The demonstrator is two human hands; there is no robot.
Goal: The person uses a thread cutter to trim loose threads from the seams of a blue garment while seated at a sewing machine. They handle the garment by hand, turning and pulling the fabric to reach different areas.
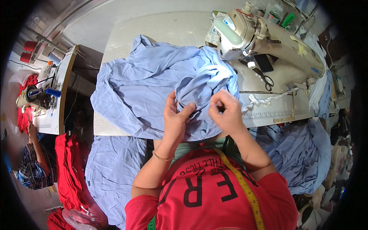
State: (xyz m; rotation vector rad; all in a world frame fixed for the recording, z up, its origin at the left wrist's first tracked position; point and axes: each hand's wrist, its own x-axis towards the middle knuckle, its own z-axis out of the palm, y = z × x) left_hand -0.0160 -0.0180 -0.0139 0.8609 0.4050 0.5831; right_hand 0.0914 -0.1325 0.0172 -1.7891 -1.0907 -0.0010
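Note:
A light blue garment [142,84] lies rumpled over the table in front of me, its right part bunched up below the sewing machine. My left hand [175,115] grips a fold of this cloth, with the thumb on top and the fingers partly behind the fabric. Just right of it, my right hand [227,112] is curled closed in a pinch over the bunched cloth. What its fingertips hold, if anything, is too small or hidden to make out.
A sewing machine [264,34] stands at the back right, with black scissors [267,81] and a phone [263,63] on it. White twisted cord [264,101] lies nearby. More blue cloth hangs at both sides [113,168]. A co-worker's arm [36,147] shows far left.

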